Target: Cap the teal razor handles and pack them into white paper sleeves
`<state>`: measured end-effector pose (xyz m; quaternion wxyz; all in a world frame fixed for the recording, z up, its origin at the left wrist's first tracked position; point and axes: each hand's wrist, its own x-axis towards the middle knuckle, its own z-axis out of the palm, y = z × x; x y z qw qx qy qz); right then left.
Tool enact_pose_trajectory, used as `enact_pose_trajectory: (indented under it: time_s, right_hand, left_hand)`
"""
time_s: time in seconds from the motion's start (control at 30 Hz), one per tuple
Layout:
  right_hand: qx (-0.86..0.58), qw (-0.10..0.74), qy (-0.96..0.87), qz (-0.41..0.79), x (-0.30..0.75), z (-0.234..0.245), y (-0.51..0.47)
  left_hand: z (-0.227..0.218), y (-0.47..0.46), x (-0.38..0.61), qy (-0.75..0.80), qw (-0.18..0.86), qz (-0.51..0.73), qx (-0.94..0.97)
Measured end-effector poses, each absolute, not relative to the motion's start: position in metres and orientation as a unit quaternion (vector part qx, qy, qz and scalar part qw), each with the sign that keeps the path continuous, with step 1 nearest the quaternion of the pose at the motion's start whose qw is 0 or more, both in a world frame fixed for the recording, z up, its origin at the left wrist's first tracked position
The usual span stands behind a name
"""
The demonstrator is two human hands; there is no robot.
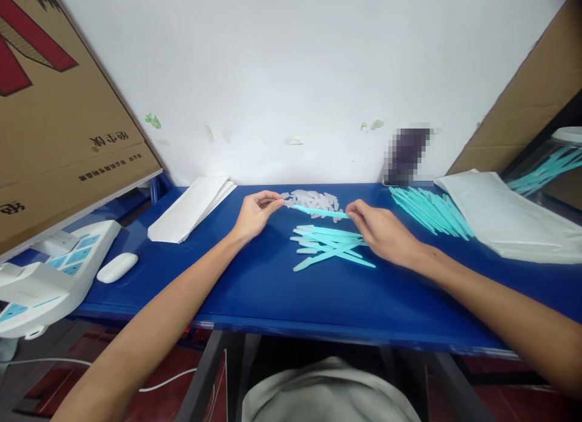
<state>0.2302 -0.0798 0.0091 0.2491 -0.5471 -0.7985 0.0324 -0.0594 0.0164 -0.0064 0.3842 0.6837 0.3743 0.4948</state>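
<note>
A turquoise eyebrow razor (325, 213) is held level between my two hands above the blue table. My right hand (379, 231) is closed on its handle end. At the blade end, the fingers of my left hand (259, 214) pinch a small translucent blade cap (288, 203); whether it is fully seated on the blade is too small to tell. Just behind the razor lies a heap of loose translucent caps (313, 199). In front, several turquoise razors (330, 246) lie crossed in a loose pile, their blade ends to the left with pale tips.
More turquoise sticks (430, 211) lie at the right beside white plastic bags (513, 213). White paper sleeves (188, 213), a white earbud case (117, 268) and a power strip (84, 258) are at the left. A clear jar (548, 167) stands far right. A white wall (273, 76) borders the back.
</note>
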Motion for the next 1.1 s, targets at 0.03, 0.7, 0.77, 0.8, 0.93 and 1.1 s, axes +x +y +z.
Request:
enact_pose_trajectory:
  time_s: [0.03,0.7,0.77,0.8,0.93,1.1]
  right_hand:
    - [-0.544,0.247,-0.801,0.035,0.229,0.009,-0.080]
    - [-0.493,0.053,-0.866,0.068,0.227,0.009,-0.093]
    - [-0.493,0.049,-0.864,0.092,0.225,0.013,-0.090]
    - [-0.493,0.046,-0.862,0.108,0.223,0.016,-0.088]
    - [-0.505,0.015,-0.846,0.170,0.211,0.032,-0.075]
    - [-0.510,-0.077,-0.848,0.125,0.185,0.035,-0.074]
  left_hand:
    - [-0.006,0.015,-0.059,0.374,0.386,0.495,0.683]
    - [0.005,-0.025,-0.046,0.261,0.226,0.122,0.931]
    - [0.006,-0.027,-0.045,0.263,0.215,0.081,0.937]
    - [0.006,-0.027,-0.044,0.264,0.210,0.076,0.938]
    - [0.004,-0.027,-0.039,0.256,0.196,0.112,0.940]
    - [-0.002,-0.025,-0.034,0.225,0.175,0.147,0.947]
